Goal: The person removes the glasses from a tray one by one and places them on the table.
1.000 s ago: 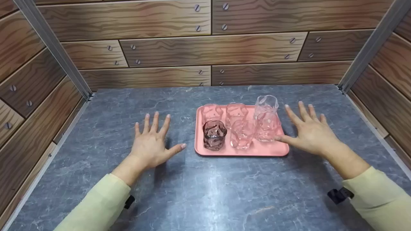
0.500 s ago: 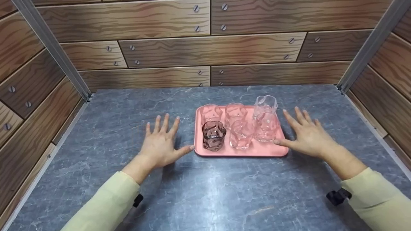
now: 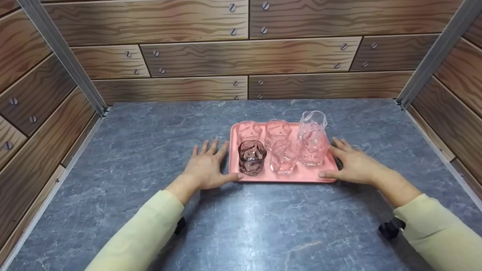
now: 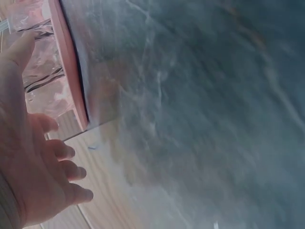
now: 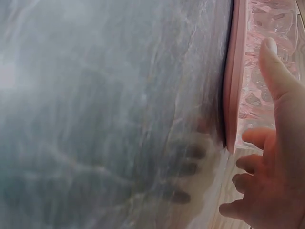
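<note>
A pink tray point(image 3: 301, 177) lies on the table, bearing several wavy drinking glasses. Smoky dark is the glass point(image 3: 251, 162) at its front left; the others are clear, among them the front middle glass point(image 3: 283, 160) and a tall-looking clear glass point(image 3: 313, 118) at the back right. My left hand point(image 3: 206, 168) is at the tray's left side, fingers spread and thumb over the front left corner. On the opposite side, my right hand point(image 3: 356, 166) has its thumb over the front right corner and its fingers alongside the right edge. Both wrist views show the fingers relaxed beside the tray.
The grey marbled table point(image 3: 241, 226) extends around the tray. Wood-patterned panels point(image 3: 248, 56) enclose the back and sides, with metal posts point(image 3: 67, 60) in the back corners.
My left hand has moved right to the tray's left edge. My right hand has dropped lower and slightly inward at the right edge. The tray and glasses stay in place.
</note>
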The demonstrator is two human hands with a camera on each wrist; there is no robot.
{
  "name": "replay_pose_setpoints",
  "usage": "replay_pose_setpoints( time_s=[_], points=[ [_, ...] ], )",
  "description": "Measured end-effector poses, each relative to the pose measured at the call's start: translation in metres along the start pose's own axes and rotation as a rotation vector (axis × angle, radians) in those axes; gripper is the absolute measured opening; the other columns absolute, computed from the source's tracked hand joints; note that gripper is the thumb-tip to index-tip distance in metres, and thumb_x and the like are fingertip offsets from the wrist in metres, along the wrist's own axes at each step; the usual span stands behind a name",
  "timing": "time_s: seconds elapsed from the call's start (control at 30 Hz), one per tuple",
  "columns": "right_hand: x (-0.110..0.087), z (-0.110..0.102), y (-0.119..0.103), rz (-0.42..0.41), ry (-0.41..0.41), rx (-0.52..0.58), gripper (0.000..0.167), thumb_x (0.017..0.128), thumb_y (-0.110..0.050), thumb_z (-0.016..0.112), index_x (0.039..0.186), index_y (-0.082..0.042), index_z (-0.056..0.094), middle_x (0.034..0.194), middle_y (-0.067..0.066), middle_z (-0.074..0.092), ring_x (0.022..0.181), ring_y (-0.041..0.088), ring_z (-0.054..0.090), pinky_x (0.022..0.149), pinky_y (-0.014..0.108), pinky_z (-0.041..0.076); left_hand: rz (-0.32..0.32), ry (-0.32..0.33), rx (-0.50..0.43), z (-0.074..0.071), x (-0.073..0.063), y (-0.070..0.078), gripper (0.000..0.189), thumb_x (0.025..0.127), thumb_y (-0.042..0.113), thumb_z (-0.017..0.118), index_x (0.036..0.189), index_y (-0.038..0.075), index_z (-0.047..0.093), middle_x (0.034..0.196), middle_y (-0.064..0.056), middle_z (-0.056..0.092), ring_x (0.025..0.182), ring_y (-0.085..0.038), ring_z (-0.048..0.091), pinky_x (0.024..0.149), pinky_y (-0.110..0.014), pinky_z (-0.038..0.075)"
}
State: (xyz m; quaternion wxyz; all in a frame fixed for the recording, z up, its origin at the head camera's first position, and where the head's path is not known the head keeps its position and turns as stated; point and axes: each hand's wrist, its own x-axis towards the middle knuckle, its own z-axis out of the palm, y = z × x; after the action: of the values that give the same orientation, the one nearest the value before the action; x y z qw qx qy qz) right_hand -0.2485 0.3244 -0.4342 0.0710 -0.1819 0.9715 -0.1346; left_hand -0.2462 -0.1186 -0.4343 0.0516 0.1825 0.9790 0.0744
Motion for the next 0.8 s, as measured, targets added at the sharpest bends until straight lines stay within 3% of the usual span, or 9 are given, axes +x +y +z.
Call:
replay_pose_setpoints(
  time_s=[0.4, 0.8],
  points=[
    [0.006, 0.004, 0.002, -0.065, -0.019, 0.025, 0.107, 0.086, -0.066, 0.079, 0.155, 0.008, 0.045, 0.163, 0.038, 0.028, 0.147, 0.062, 0.029, 0.118, 0.072, 0.028, 0.075, -0.067, -0.053, 0.012, 0.021, 0.005, 0.120, 0.082, 0.090, 0.057, 0.169, 0.014, 0.027, 0.174, -0.020, 0.020, 0.156, -0.052, 0.020, 0.127, -0.064, 0.016],
    [0.009, -0.001, -0.002, -0.051, -0.066, 0.026, 0.108, 0.085, -0.069, 0.078, 0.155, 0.007, 0.046, 0.162, 0.041, 0.025, 0.141, 0.064, 0.036, 0.116, 0.071, 0.032, 0.073, -0.125, -0.030, 0.010, 0.028, 0.013, 0.128, 0.079, 0.094, 0.056, 0.168, 0.008, 0.025, 0.173, -0.021, 0.015, 0.160, -0.043, 0.015, 0.130, -0.052, 0.011]
  ],
)
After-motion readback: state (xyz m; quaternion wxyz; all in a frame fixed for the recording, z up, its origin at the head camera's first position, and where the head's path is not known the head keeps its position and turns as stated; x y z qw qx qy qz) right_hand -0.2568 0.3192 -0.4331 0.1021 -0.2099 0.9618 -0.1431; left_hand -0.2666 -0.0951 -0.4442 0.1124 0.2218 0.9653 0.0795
